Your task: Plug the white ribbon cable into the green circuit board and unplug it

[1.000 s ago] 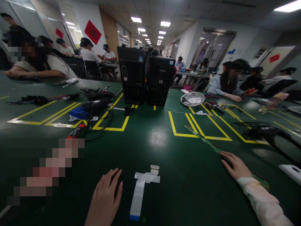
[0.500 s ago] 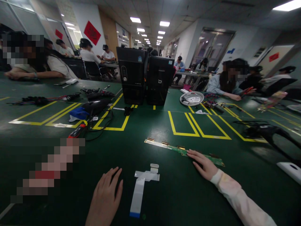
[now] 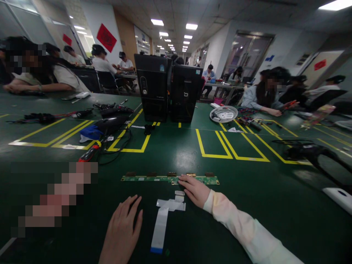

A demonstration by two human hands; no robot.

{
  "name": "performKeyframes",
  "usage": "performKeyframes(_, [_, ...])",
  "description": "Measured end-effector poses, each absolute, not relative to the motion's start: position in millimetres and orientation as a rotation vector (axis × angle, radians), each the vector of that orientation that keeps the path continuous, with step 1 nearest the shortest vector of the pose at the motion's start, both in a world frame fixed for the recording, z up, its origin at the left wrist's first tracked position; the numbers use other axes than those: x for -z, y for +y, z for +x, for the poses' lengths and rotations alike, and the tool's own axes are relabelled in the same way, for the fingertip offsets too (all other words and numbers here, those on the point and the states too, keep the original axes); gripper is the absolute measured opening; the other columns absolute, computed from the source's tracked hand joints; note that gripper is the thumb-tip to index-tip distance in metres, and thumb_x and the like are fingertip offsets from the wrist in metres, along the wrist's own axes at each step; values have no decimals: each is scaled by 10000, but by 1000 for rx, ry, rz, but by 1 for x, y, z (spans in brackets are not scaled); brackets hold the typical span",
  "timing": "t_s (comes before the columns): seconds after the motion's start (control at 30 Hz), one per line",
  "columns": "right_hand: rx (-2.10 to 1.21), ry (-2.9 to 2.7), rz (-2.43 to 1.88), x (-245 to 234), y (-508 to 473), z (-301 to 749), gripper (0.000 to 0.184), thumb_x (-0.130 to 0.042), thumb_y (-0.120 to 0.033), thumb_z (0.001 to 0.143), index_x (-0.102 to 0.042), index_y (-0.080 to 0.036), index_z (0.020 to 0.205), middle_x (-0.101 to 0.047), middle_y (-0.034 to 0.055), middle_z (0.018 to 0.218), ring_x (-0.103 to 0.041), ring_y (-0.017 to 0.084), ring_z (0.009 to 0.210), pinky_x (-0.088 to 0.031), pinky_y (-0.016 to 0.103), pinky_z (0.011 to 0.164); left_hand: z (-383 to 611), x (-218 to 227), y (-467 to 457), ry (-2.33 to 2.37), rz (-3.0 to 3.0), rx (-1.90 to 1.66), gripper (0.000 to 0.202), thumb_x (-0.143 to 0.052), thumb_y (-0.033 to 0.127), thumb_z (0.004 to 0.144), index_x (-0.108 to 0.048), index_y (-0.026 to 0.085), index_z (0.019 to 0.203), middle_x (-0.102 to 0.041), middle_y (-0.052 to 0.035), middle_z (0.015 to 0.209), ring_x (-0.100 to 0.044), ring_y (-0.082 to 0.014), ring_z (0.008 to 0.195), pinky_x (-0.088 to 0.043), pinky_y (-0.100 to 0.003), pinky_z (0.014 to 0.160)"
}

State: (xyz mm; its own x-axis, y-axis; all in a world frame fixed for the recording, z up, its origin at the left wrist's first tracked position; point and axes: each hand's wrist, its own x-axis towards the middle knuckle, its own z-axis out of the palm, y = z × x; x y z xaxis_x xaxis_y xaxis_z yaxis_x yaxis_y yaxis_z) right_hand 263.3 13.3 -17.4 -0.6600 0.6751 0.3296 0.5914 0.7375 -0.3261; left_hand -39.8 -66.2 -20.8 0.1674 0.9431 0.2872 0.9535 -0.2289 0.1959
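Note:
A long, narrow green circuit board (image 3: 159,179) with copper-coloured tabs along its far edge lies crosswise on the dark green table. The fingers of my right hand (image 3: 195,189) are stretched out, their tips touching the board right of its middle; the thumb is apart, below the board's near edge. Closer to me is a white flat ribbon cable (image 3: 160,225) with a connector at its far end and a blue strip at its near end. My left hand (image 3: 123,223) rests open to the left of this cable, touching neither it nor the board.
Two black computer towers (image 3: 154,88) stand at the back. A blue-and-black tool (image 3: 101,130) with cables lies left, a white round basket (image 3: 224,114) back right, a black cabled object (image 3: 305,150) at right. Yellow tape (image 3: 217,157) marks the table (image 3: 236,190). Other people sit around.
The circuit board has shifted left and turned from slanted to nearly level across my view. My right hand has moved left with it. My left hand and the ribbon cable stay put.

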Motion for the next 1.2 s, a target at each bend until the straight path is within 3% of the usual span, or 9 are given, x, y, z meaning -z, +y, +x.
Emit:
performKeyframes(0.2, [-216, -2540, -995, 10, 6, 270, 447, -375, -151, 887, -426, -132, 1330, -423, 152, 1383, -306, 216, 1341, -356, 444, 1071, -39, 18, -68, -1951, -2366, 561, 460, -335, 388, 918, -529, 161, 1267, -525, -127, 1278, -489, -295, 1183, -391, -503, 990])
performKeyframes(0.47, [-70, -2437, -1158, 14, -14, 329, 393, -388, -204, 908, -484, -189, 1289, -414, 140, 1385, -341, 246, 1318, -387, 481, 1034, -38, 19, -68, -1945, -2390, 584, 449, -351, 381, 921, -515, 169, 1281, -513, -127, 1298, -477, -303, 1202, -375, -528, 1004])
performKeyframes(0.73, [-42, -2498, -1226, 8, -15, 316, 403, -424, -284, 898, -502, -206, 1285, -447, 140, 1347, -418, 261, 1248, -405, 486, 997, 8, -2, -68, -1671, -2704, 652, 411, -408, 314, 923, -451, 271, 1329, -495, -57, 1345, -441, -271, 1249, -414, -485, 1000])
performKeyframes(1.2, [-128, -2493, -1277, 3, -28, 297, 456, -471, -327, 871, -473, -209, 1312, -465, 134, 1326, -401, 272, 1242, -371, 504, 1008, 62, -7, -76, -1522, -2858, 543, 370, -475, 201, 876, -520, 183, 1243, -574, -105, 1219, -531, -276, 1133, -459, -481, 949])
